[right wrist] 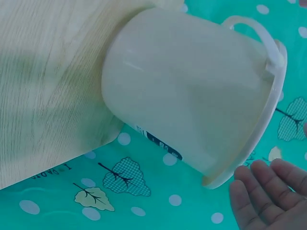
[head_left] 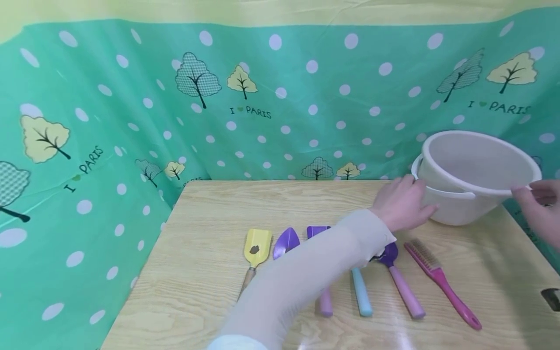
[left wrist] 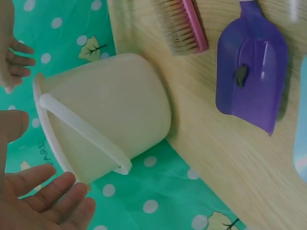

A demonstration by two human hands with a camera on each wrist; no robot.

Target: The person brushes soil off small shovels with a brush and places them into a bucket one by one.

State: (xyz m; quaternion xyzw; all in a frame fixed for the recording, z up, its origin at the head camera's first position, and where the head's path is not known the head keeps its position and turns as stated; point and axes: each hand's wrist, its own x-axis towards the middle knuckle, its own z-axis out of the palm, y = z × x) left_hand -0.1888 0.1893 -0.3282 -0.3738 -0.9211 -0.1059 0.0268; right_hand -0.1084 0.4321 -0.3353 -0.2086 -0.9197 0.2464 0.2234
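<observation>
A white plastic bucket (head_left: 455, 204) with a carrying handle (head_left: 444, 193) stands at the table's back right corner. My left hand (head_left: 404, 204) is at the bucket's left side, close to the handle; in the left wrist view that hand (left wrist: 53, 201) has loosely extended fingers near the rim. On the other side, my right hand (head_left: 542, 211) has its fingertips right at the rim. The right wrist view shows the right hand's fingers (right wrist: 259, 189) lightly bent beside the bucket (right wrist: 187, 91), not curled round it.
A pink brush (head_left: 450, 291), a purple scoop (head_left: 404, 287), a light blue handle (head_left: 360, 294), a purple trowel (head_left: 286, 241) and a yellow shovel (head_left: 258, 245) lie in a row. My left sleeve (head_left: 315, 262) covers parts of several tools. Green dotted cloth (head_left: 297, 116) hangs behind the table.
</observation>
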